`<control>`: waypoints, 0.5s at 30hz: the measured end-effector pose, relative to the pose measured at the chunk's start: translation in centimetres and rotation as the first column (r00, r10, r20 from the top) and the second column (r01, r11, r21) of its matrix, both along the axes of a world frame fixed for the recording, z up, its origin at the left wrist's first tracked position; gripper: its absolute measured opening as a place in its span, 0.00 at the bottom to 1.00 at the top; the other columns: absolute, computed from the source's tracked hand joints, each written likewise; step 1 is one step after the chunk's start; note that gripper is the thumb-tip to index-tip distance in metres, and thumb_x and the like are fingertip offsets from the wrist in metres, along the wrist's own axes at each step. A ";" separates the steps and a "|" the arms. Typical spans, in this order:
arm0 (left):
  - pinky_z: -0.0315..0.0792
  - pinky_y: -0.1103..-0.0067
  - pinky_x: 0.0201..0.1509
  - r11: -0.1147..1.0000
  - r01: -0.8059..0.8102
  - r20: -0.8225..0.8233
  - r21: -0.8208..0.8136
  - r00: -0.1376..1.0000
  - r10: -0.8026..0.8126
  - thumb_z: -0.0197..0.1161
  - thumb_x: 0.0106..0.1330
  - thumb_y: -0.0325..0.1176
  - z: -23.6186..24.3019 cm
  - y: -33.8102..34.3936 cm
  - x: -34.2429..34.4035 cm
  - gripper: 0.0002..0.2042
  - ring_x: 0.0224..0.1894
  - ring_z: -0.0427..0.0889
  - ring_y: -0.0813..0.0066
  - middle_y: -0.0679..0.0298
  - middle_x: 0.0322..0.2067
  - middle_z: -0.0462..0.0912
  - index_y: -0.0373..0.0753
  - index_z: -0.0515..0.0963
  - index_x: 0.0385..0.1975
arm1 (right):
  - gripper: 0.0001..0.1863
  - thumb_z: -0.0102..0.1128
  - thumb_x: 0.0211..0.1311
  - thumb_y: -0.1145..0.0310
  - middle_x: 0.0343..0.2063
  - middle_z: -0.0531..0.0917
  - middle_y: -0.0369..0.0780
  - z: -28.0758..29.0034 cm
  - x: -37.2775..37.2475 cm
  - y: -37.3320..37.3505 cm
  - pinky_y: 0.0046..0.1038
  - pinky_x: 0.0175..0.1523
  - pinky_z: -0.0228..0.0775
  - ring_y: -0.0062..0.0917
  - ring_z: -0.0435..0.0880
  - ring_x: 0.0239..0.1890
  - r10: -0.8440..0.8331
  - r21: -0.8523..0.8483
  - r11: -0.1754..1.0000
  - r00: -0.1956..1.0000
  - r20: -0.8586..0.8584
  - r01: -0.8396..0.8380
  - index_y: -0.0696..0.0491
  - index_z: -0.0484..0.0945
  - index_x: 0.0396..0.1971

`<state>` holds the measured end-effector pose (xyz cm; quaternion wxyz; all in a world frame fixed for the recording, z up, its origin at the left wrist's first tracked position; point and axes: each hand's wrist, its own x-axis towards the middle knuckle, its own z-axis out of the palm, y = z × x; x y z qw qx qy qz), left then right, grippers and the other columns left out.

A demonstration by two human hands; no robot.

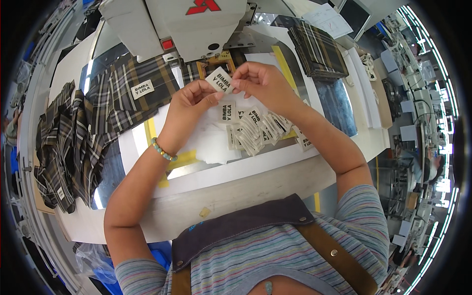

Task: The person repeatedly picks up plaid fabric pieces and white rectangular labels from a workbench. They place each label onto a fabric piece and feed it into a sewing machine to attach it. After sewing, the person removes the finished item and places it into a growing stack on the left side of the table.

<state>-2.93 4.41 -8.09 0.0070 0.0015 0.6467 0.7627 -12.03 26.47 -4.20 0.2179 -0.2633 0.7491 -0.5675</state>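
A small white woven label [220, 81] with dark lettering is pinched between both hands above the work table. My left hand [189, 105] holds its lower left edge with thumb and fingers. My right hand [260, 81] grips its right edge. Below the hands lies a loose spread of several identical white labels [255, 129] on the white table top [255, 167]. A beaded bracelet [163, 150] sits on my left wrist.
A white sewing machine head [191, 24] stands at the back. Dark plaid fabric pieces [83, 132], some with a label sewn on, are heaped at the left. A neat stack of plaid pieces [318, 49] rests at the back right. Yellow tape strips [184, 158] mark the table.
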 end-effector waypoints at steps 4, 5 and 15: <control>0.79 0.79 0.52 0.852 -0.186 -0.214 -0.489 0.973 0.089 0.72 0.71 0.27 1.8 -0.3 -0.1 0.08 0.43 0.85 0.77 0.63 0.44 0.90 0.34 0.86 0.47 | 0.08 0.66 0.73 0.68 0.35 0.89 0.34 1.4 -4.5 1.3 0.23 0.43 0.77 0.17 0.87 0.38 0.068 0.254 0.967 0.975 -0.210 -0.013 0.57 0.86 0.43; 0.80 0.78 0.53 0.789 -0.211 -0.264 -0.577 0.962 0.065 0.72 0.70 0.27 1.7 -0.6 -0.1 0.09 0.44 0.86 0.74 0.62 0.44 0.90 0.34 0.86 0.47 | 0.08 0.67 0.71 0.67 0.35 0.90 0.35 1.3 -6.1 1.4 0.24 0.43 0.78 0.18 0.88 0.36 0.099 0.296 0.955 0.973 -0.210 -0.033 0.56 0.87 0.42; 0.79 0.65 0.63 0.463 -0.405 -0.552 -0.789 0.798 -0.242 0.73 0.66 0.26 1.1 -1.6 -0.8 0.15 0.58 0.83 0.56 0.58 0.52 0.89 0.35 0.85 0.52 | 0.12 0.73 0.65 0.63 0.30 0.90 0.36 -0.7 -11.2 -3.8 0.26 0.41 0.76 0.19 0.87 0.32 0.194 0.392 0.915 0.953 -0.234 -0.090 0.57 0.90 0.39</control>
